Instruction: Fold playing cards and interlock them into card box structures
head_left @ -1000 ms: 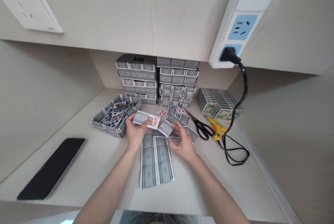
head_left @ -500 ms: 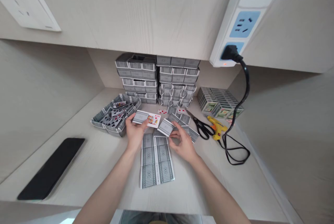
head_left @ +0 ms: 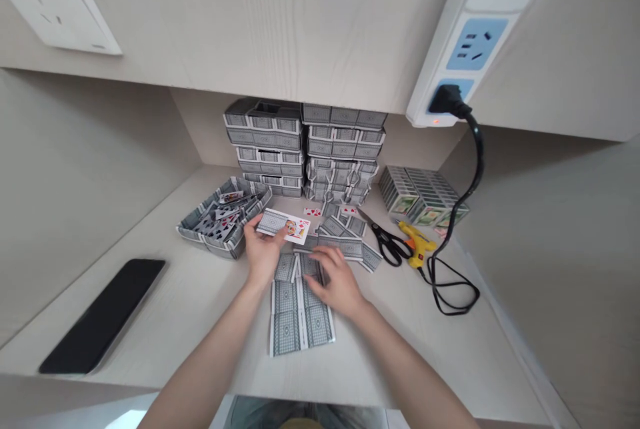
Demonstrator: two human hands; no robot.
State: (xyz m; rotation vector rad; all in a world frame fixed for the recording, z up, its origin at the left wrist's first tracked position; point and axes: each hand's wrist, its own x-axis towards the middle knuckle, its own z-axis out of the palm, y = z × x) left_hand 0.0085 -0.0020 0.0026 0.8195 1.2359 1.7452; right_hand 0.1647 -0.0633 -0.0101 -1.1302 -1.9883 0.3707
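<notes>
Between thumb and fingers, my left hand (head_left: 265,252) holds a joined card piece (head_left: 283,225), partly patterned back and partly a red king face. My right hand (head_left: 337,281) has its fingers apart over the right side of a flat card panel (head_left: 303,322), which is made of grey-backed cards in two columns. A small card piece (head_left: 285,267) lies across the panel's upper left. Behind my right hand, several grey-backed card strips (head_left: 345,245) overlap on the table, near small red-faced pieces (head_left: 313,212).
An open card-made tray (head_left: 200,239) of loose cards stands left, near a black phone (head_left: 103,315). Stacked card boxes (head_left: 270,125) line the back. Scissors (head_left: 393,245), a yellow glue gun (head_left: 419,244) with its cord, and card packs (head_left: 425,195) are at right.
My right hand has moved left and toward me, letting go of the small card piece, which now lies on the panel's upper left. My left hand still holds the king piece.
</notes>
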